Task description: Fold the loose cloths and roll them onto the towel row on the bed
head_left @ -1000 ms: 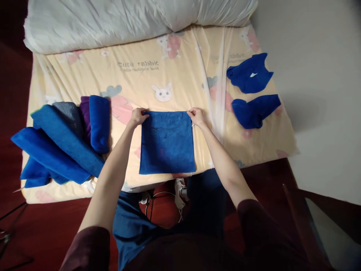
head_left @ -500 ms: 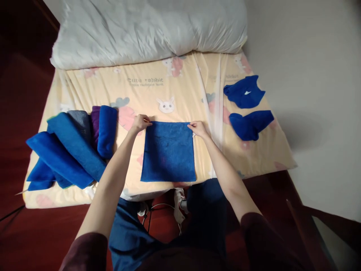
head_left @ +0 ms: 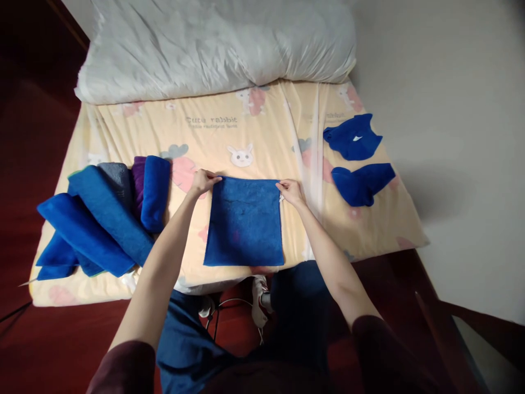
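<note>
A square blue towel (head_left: 246, 224) lies spread out on the bed in front of me, its near edge close to the bed's front edge. My left hand (head_left: 205, 181) pinches its far left corner. At the far right corner, my right hand (head_left: 289, 191) has the cloth between thumb and fingers. A small white tag shows beside the towel's right edge, under my right hand. The far edge sags slightly between both hands, and faint creases run across the upper part of the cloth.
Folded blue, grey and purple towels (head_left: 88, 235) overlap at the left. Two crumpled blue cloths (head_left: 355, 137) lie at the right, by the wall. A large pale bundle (head_left: 217, 49) spans the back of the rabbit-print bed sheet (head_left: 254, 142). Cables (head_left: 217, 317) run across the floor below.
Both hands keep hold of the towel's far corners, and the right one has moved very slightly outward. The view has shifted a little; the other cloths stay in place.
</note>
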The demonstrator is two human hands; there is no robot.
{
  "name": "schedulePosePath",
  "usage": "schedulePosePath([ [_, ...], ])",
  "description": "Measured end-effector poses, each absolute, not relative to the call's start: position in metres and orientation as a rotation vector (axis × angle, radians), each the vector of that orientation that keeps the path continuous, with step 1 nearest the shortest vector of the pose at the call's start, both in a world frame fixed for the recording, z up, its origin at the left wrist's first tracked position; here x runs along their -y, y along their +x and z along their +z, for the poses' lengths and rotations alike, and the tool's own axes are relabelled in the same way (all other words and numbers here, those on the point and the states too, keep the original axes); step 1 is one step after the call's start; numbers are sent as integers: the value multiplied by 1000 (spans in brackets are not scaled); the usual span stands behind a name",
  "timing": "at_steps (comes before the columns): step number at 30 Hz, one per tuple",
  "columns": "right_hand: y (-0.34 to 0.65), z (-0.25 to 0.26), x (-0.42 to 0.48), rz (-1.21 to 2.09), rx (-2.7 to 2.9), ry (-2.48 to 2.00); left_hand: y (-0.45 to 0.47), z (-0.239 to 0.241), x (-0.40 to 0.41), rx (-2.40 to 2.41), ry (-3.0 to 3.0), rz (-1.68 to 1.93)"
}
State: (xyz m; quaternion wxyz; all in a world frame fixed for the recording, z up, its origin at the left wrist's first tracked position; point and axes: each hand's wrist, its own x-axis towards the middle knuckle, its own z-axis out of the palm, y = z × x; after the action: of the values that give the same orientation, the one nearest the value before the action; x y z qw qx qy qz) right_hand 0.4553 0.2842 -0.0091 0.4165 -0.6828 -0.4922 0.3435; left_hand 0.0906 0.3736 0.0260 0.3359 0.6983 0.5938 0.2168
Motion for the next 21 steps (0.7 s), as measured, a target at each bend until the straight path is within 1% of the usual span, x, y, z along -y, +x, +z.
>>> schedulePosePath([
  [2,457,5,-273,808,1262,-1673,88,42,-360,-1498,1825,690],
  [4,459,26,-254,765,1299,-1605,83,69,-340,-1427,1859,788],
  [11,456,136,-160,523,1423,-1373,56,192,-235,-1293,1961,1090],
  [14,448,177,-120,422,1424,-1258,45,238,-189,-1250,2014,1207],
  [17,437,209,-85,372,1414,-1165,34,275,-149,-1209,2064,1292],
  [21,425,239,-44,341,1435,-1100,21,313,-99,-1195,2092,1382],
])
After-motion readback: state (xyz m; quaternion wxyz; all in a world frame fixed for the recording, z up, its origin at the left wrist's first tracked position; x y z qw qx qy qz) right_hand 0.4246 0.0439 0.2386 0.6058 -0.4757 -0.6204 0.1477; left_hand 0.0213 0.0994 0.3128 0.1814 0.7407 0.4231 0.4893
